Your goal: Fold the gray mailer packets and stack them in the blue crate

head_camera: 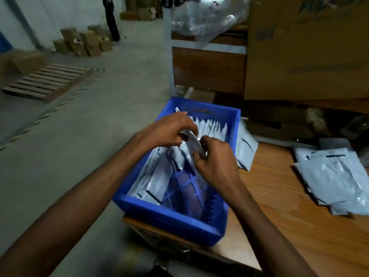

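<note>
A blue crate [171,220] stands on the left end of a wooden table [289,216]. Several folded gray mailer packets [211,126] stand in a row at its far end, and more lean along its left wall [153,182]. Above the crate, my left hand [171,130] and my right hand [215,158] both grip one folded gray packet [192,140] between them, the left at its upper end, the right at its lower end. A pile of flat gray packets [335,176] lies on the table at the right.
More gray packets [245,146] lean against the crate's right outer wall. A big cardboard box [307,48] and a wooden shelf with clear plastic wrap [207,17] stand behind. A pallet [48,82] and small cartons [83,41] sit on the concrete floor at the left, with a person standing far back.
</note>
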Demonstrator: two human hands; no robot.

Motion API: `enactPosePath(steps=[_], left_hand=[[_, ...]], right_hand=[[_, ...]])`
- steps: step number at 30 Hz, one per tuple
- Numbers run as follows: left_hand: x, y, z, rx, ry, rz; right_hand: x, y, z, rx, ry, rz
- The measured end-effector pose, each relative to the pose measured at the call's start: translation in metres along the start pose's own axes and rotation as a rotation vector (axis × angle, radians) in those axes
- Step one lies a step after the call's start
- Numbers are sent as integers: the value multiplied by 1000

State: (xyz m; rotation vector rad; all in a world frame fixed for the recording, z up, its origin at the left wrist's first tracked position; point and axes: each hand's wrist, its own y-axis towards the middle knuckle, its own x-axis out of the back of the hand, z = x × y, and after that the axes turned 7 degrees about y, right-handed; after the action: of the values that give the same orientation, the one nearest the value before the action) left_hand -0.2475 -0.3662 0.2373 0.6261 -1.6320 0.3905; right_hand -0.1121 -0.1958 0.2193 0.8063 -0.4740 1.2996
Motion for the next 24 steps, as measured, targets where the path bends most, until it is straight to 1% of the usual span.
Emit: enactPosePath(steps=[4, 7, 12, 15, 18, 21, 24], left_hand=[[-26, -21, 45, -62, -67, 116], [-48, -29, 59, -152, -125, 193], [-68, -36, 68, -236, -183, 284], [-68, -35, 73, -280, -169, 321], [-61, -37, 80, -314, -140, 323], [-44, -36, 81, -285, -128, 366], [-36, -32, 78, -285, -30, 415]], right_hand=[[-57, -9, 18, -107, -11, 17], [-84, -22, 22, -189, 7, 41], [-110, -32, 25, -288, 97, 98], [-120, -33, 24, -334, 118, 143], [-127, -30, 24, -366, 152, 143], [-133, -27, 29, -366, 169, 133], [-141, -25, 39, -348, 130, 140]])
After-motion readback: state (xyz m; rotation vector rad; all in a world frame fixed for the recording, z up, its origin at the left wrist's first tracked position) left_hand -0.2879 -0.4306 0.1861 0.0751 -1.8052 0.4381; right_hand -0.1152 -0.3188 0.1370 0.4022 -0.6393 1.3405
